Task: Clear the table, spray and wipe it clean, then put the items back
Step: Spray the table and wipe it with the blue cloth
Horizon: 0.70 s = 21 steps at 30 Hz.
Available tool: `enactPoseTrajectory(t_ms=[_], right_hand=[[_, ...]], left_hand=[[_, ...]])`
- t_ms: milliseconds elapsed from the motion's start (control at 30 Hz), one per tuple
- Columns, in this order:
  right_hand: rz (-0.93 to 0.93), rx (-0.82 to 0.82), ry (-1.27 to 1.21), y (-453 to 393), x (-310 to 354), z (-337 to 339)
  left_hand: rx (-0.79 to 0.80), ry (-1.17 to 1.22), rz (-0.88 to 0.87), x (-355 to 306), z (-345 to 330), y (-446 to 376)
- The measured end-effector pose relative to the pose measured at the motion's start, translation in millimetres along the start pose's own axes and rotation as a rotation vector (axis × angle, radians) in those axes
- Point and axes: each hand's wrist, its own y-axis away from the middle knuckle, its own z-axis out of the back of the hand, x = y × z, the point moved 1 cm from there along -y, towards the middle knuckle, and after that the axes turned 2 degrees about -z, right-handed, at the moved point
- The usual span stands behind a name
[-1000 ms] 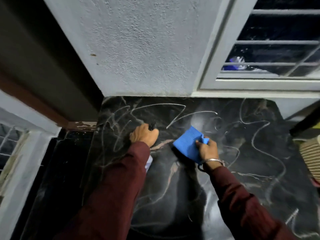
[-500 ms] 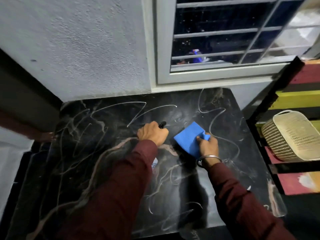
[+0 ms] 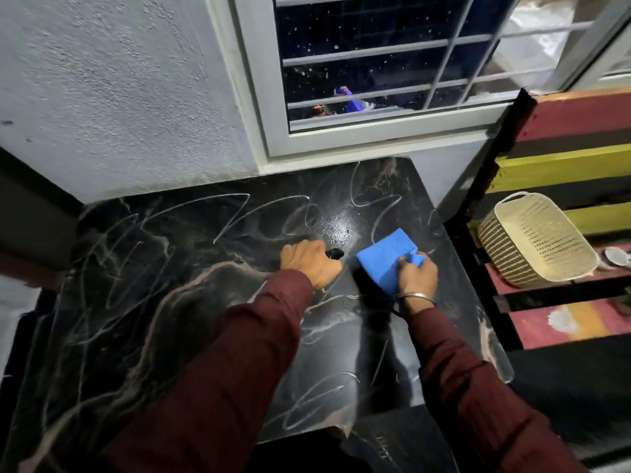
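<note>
R fingers (image 3: 408, 264) pinch blue cloth (image 3: 386, 256) above table (image 3: 170, 302) centre-right. L hand (image 3: 309, 264) curled round spray bottle, black nozzle (image 3: 334, 254) aimed far. Wet patch (image 3: 338, 230) beyond: spray step. Next, prob: cloth down, wipe.

Black table (image 3: 143, 285) veined white and pinkish, blue cloth (image 3: 382, 257), maroon sleeves (image 3: 239, 353), cream perforated basket (image 3: 536, 240), possibly plastic

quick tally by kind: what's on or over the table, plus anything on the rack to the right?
Hands: 2, left hand and right hand
Spray bottle: 1, black nozzle showing, gripped by the left hand
Blue cloth: 1, held by the right hand
Cream basket: 1, on the rack
Total: 5
</note>
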Motion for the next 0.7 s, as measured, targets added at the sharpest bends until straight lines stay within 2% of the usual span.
enactPoseTrajectory(t_ms=[200, 333, 467, 600, 700], right_hand=[[0.065, -0.204, 0.094, 8, 14, 28], [0.111, -0.217, 0.149, 22, 16, 44], [0.151, -0.226, 0.169, 48, 14, 52], [0.156, -0.271, 0.149, 74, 6, 66], [0.175, -0.3, 0.124, 84, 0, 79]], left_hand=[[0.097, -0.134, -0.177, 2, -8, 35], [0.063, -0.171, -0.263, 10, -20, 52], [0.114, -0.248, -0.339, 17, -32, 67], [0.071, -0.286, -0.423, 13, -43, 93], [0.124, -0.332, -0.47, 8, -57, 109]])
